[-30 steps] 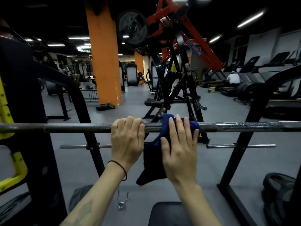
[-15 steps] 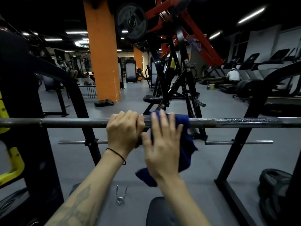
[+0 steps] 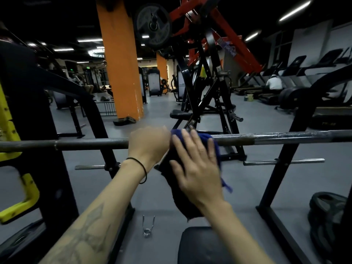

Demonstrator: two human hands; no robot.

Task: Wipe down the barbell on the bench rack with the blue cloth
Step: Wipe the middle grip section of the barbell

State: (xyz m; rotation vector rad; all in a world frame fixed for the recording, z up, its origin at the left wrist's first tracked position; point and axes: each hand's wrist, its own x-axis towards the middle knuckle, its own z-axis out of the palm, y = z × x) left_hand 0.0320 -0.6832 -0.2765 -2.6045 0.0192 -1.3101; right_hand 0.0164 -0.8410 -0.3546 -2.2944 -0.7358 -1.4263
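Note:
A grey steel barbell (image 3: 87,144) runs across the view at mid height, resting on the black bench rack (image 3: 282,168). My left hand (image 3: 148,144) is wrapped around the bar near its middle. Just to its right, the blue cloth (image 3: 204,138) is draped over the bar and hangs down below it. My right hand (image 3: 196,166) lies flat on the cloth with fingers spread, pressing it against the bar. Most of the hanging cloth is hidden behind that hand.
The black bench pad (image 3: 202,244) lies below my arms. A metal spring collar (image 3: 148,226) rests on the grey floor. Weight plates (image 3: 327,210) sit at the lower right. A yellow frame (image 3: 13,168) stands at left, a plate-loaded machine (image 3: 203,88) beyond the bar.
My right hand has slid left along the bar with the cloth, then dropped lower on it. The left hand has kept its grip on the bar.

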